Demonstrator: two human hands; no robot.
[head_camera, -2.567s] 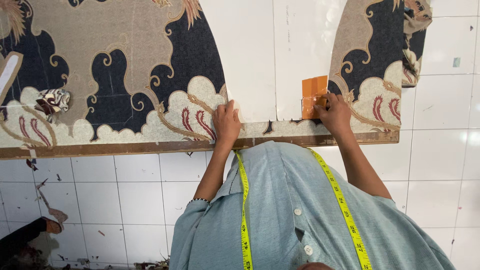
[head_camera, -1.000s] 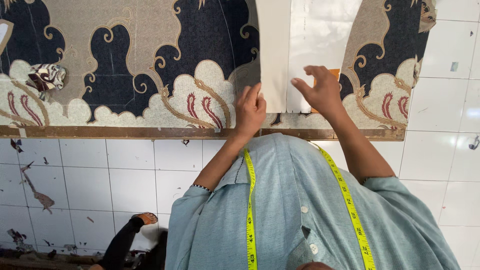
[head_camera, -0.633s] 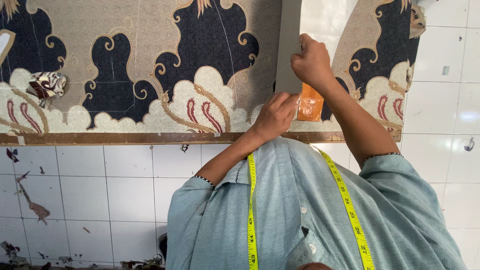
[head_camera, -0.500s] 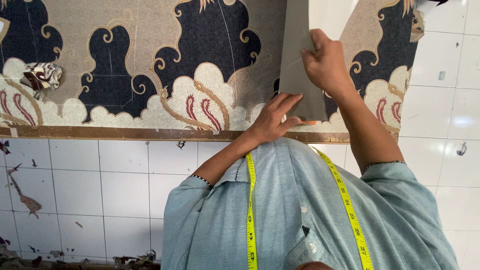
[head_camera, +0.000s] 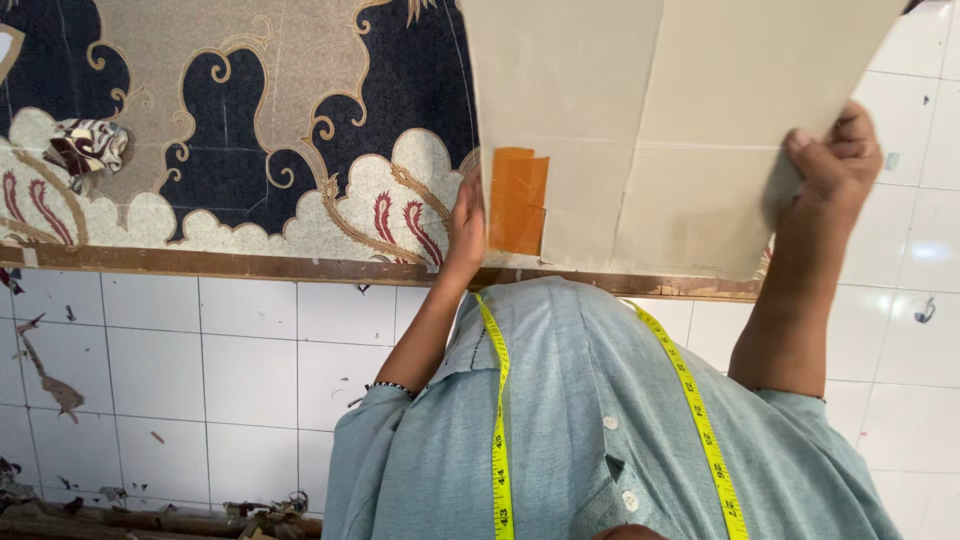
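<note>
Lifted now: paper pattern (head_camera: 650, 130), gripped by right hand (head_camera: 830, 165), left hand (head_camera: 468, 220).

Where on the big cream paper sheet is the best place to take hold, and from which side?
Grip the paper sheet at its near edge, coming from the person's side, hands apart. It is wide, thin and lifted off the fabric, so one grip would let it sag; the right hand already pinches one corner, the left hand holds near the orange patch.

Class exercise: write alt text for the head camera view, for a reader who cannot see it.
A person in a pale blue shirt with a yellow tape measure round the neck holds up a large cream paper sheet with both hands, right hand at its edge, left hand by an orange piece, over patterned cloth on white tiles.
</note>
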